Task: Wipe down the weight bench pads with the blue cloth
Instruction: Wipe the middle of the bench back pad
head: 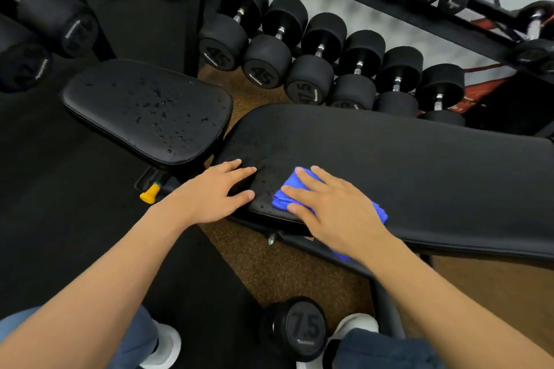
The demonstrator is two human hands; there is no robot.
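Flooring (75, 219) is black rubber, with a brown strip (284, 272) under the bench. On the far side, a dumbbell row (299, 51) stands close behind the back pad (419, 165); open floor lies to the left. The back pad's long axis runs left to right, its left end beside the seat pad (144, 108), which carries droplets. The blue cloth (289, 189) lies bunched at the back pad's near edge, toward its left end. The right hand (332, 204) presses it flat, grip open, fingers straight. The left hand (215, 192) rests on the pad's left end, grip open. 1 dumbbell (299, 326) marked 7.5 stands between the feet.
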